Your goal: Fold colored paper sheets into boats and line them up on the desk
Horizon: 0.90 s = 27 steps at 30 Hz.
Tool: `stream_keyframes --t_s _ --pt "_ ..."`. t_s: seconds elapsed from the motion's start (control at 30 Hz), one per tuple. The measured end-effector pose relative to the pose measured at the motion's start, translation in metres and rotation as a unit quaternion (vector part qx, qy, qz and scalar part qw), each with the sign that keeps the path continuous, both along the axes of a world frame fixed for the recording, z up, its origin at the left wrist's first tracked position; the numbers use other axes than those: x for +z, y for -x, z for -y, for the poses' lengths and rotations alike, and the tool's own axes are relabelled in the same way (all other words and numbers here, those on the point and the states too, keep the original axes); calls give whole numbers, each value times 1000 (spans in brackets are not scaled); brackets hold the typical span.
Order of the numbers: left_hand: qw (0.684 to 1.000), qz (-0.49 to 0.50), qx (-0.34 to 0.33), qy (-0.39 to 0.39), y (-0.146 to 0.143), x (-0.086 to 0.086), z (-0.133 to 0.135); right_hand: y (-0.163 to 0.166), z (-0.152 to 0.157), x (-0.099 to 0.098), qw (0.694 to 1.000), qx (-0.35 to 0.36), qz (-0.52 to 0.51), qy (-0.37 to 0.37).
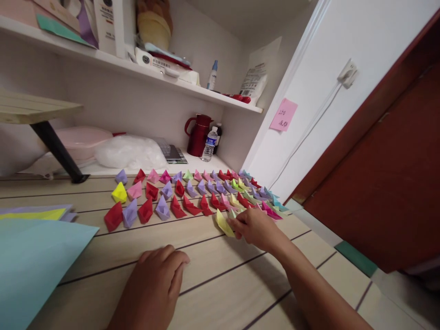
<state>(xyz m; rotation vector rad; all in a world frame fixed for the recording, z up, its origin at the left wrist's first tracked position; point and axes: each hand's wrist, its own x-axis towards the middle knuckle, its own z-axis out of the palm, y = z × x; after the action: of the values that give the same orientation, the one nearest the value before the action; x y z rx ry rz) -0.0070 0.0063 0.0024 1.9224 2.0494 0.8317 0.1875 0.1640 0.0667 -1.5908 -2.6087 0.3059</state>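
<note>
My right hand [254, 227] pinches a pale yellow paper boat [224, 223] between thumb and fingers, just in front of the rows of folded boats. Beside those fingers, a pale green boat is partly covered by the hand. My left hand [156, 284] rests on the slatted tabletop [202, 270], fingers curled in, with nothing visible in it. Several small paper boats in red, purple, pink, yellow, green and blue stand in rows. A red boat [113, 217] and a purple boat [130, 213] are at the front left end.
Coloured paper sheets [37, 261], light blue on top, lie at the left. Behind the boats stand a red thermos jug [198, 136], a water bottle [210, 144] and a white plastic bag [130, 151]. A black table leg [57, 151] rises at the left; a white shelf [192, 85] hangs above.
</note>
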Motion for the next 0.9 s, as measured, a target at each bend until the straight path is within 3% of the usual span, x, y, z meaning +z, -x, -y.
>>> stream_keyframes --t_s 0.3,0.4,0.53,0.67,0.83,0.9 --pt "1000 6 -7 -2 2 -2 -1 -3 1 5 998 12 -47 -38" --pt "1000 -8 -3 3 -1 0 -1 1 14 4 989 98 -108 -35" --pt "998 -55 0 18 -11 9 2 14 44 -6 944 261 -203 11" --pt "997 -71 -6 12 -13 10 8 31 66 -22 904 337 -256 66" --pt "999 -39 -3 7 -20 2 -1 63 82 -21 878 372 -300 8" --pt "999 -20 38 12 -32 4 -13 83 91 -15 864 404 -296 -46"
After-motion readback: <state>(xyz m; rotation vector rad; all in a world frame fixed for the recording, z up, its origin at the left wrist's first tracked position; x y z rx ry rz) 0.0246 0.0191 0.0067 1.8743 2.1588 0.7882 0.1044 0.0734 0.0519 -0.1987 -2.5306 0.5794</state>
